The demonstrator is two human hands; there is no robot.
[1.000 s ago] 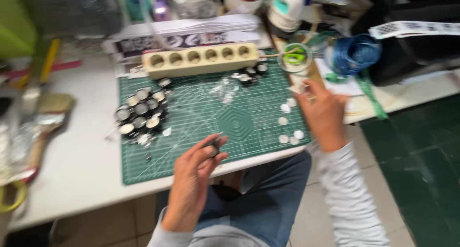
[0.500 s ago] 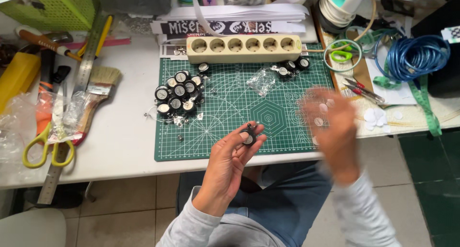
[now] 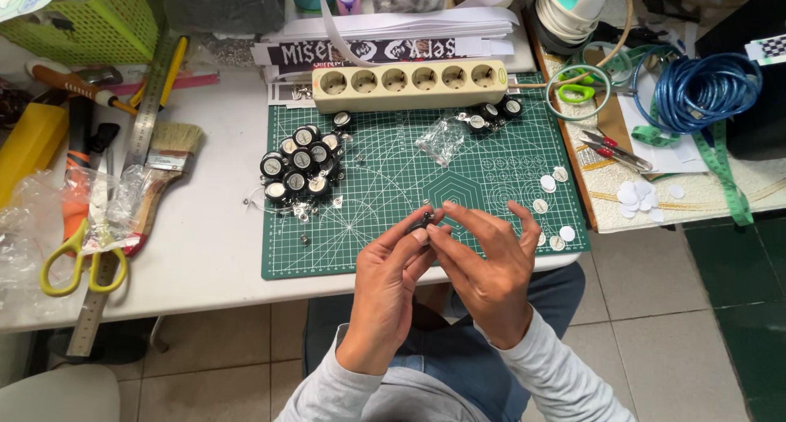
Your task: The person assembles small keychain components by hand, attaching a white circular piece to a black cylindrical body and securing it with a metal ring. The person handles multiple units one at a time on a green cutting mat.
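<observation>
Fingertips of both hands meet over the near edge of the green gridded cutting mat [image 3: 385, 225], pinching a small dark round badge-like piece [image 3: 422, 221] between them. Her left hand [image 3: 391, 284] grips it from the left and below with thumb and forefinger; the right hand [image 3: 487, 262] closes on it from the right, its other fingers spread. A cluster of similar black-and-white round pieces [image 3: 299, 170] lies well apart, up-left on the mat.

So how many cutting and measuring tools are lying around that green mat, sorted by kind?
Scissors: 2, a yellow-handled pair at the left and a green-handled pair at the right
Small red-handled snips: 1
Metal rulers: 2, one by the paintbrush, one under the yellow scissors
Green measuring tape: 1
Total: 6
</observation>
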